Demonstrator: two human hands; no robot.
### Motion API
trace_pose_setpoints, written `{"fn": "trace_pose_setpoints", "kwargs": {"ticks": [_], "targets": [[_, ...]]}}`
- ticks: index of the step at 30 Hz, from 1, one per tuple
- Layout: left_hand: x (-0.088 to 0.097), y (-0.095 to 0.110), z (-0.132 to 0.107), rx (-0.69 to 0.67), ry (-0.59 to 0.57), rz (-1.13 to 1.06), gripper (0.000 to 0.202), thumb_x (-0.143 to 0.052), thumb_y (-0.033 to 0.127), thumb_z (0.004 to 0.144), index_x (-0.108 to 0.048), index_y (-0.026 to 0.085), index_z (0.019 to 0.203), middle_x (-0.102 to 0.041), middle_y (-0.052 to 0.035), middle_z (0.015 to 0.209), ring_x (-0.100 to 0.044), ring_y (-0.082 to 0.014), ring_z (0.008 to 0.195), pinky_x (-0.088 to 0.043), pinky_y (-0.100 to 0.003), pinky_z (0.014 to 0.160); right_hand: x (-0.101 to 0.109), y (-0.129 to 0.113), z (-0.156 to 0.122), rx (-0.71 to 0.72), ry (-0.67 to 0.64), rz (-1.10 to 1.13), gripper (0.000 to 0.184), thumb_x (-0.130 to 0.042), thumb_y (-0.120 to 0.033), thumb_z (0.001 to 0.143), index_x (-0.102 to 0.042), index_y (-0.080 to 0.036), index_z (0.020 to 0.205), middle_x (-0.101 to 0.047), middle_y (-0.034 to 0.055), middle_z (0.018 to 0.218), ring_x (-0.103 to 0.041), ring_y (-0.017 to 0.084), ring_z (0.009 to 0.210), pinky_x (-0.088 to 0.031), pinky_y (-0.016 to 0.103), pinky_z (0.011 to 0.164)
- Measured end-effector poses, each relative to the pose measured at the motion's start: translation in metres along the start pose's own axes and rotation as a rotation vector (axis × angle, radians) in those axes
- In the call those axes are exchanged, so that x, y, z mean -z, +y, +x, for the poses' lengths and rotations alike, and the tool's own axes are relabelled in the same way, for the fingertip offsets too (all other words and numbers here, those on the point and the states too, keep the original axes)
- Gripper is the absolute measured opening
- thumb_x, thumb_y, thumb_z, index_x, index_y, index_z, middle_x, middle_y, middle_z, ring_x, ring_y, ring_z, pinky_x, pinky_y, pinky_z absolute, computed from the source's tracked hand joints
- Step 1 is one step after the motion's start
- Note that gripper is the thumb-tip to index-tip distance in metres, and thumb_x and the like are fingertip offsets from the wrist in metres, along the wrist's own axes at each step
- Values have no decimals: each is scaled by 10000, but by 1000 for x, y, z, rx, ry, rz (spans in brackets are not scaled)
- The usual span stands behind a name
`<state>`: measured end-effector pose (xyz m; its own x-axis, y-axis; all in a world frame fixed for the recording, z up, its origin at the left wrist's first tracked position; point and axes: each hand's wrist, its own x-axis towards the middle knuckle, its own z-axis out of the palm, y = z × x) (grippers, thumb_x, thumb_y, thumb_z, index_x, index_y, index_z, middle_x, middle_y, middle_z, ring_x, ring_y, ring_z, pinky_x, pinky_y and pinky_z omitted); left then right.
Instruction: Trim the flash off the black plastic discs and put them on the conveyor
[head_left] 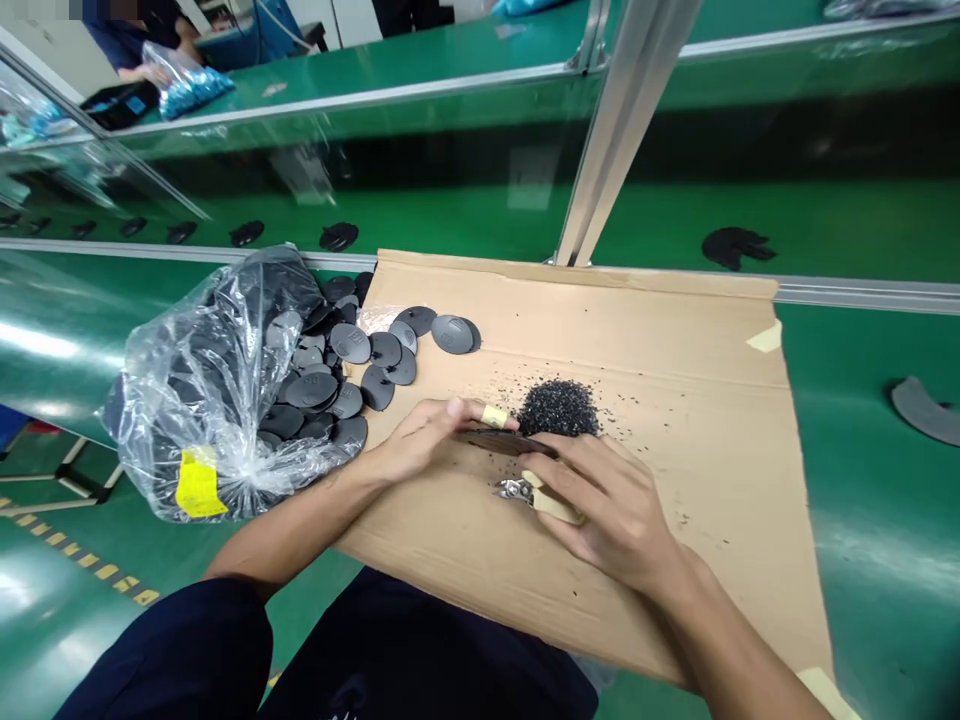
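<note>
My left hand [420, 440] pinches a dark round plastic disc [504, 442] by its edge, held nearly flat above the cardboard sheet [675, 340]. My right hand [607, 505] is closed on small metal cutters [517, 490] with pale handles, their tip just below the disc. A heap of tiny black trimmings [559, 408] lies right behind the disc. To the left, a clear plastic bag [217, 390] spills several dark discs [360, 370] onto the cardboard's corner.
A green bench [870, 480] carries the cardboard. Behind it runs a green conveyor [450, 210] with black parts [735, 245] and a slanted aluminium post [615, 120]. A grey curved piece [926, 410] lies at right. Another person [142, 50] works at far left.
</note>
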<state>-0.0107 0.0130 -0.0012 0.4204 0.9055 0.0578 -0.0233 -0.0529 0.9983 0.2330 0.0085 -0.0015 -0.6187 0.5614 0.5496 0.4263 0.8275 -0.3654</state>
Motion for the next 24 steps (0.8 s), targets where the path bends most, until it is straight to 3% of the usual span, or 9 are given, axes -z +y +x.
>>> {"fn": "trace_pose_setpoints", "kwargs": {"ticks": [3,5,8,11,14,16,18,21,24], "targets": [[2,7,-3,53,-111,87,285,-631,400,951,-740,174,1085,-776,-68,952,-739,-166,782,-613,-274,712,2,-3,0,22,8,6,155,-584,-240,956,-703,-172,1029,-731,133,1101,-671,191,878,-478,317,698],[3,16,-9,49,-178,163,195,-671,317,928,-719,198,1075,-767,-34,876,-708,-141,659,-588,-236,581,0,-5,-2,59,-3,9,154,-571,-194,944,-700,-183,1029,-728,126,1130,-673,186,890,-467,312,697],[11,37,-11,-36,-238,347,126,-670,264,920,-707,229,1035,-759,-34,886,-723,-178,733,-616,-274,638,-7,-4,-5,124,40,-19,178,-572,-145,912,-683,-191,1043,-716,130,1175,-664,185,853,-462,321,707],[36,59,8,-167,-264,654,117,-640,257,935,-720,204,1002,-746,-66,921,-719,-191,825,-603,-301,750,-11,1,-6,90,141,-89,193,-576,-125,898,-665,-192,1056,-704,148,1172,-667,192,842,-473,329,724],[75,66,53,-236,-96,993,151,-608,232,937,-736,167,983,-747,-84,966,-701,-197,904,-563,-317,840,-8,6,-5,8,142,-140,204,-582,-118,891,-651,-194,1068,-696,138,1147,-673,186,832,-490,322,730],[101,63,93,-127,141,1216,131,-630,189,896,-748,192,954,-754,-65,1004,-685,-211,966,-537,-341,913,-4,9,-4,-25,130,-160,206,-581,-124,888,-643,-189,1073,-696,133,1123,-675,190,844,-499,321,728],[121,57,131,-92,244,1259,158,-611,148,887,-751,172,955,-750,-92,1061,-663,-245,1045,-500,-382,987,-1,11,-3,-54,133,-181,208,-578,-123,880,-642,-182,1069,-698,130,1091,-676,202,858,-508,324,722],[138,45,176,-37,344,1276,183,-584,132,902,-744,145,988,-735,-116,1112,-636,-267,1125,-457,-399,1054,2,15,-3,-100,158,-202,219,-580,-119,869,-648,-175,1069,-701,121,1047,-677,213,867,-524,328,722],[142,31,200,59,398,1295,196,-598,242,955,-694,141,1093,-688,-110,1195,-628,-246,1148,-484,-438,1050,5,20,-3,-131,219,-236,215,-568,-126,876,-657,-175,1066,-702,114,1024,-675,214,851,-530,333,704]]}}
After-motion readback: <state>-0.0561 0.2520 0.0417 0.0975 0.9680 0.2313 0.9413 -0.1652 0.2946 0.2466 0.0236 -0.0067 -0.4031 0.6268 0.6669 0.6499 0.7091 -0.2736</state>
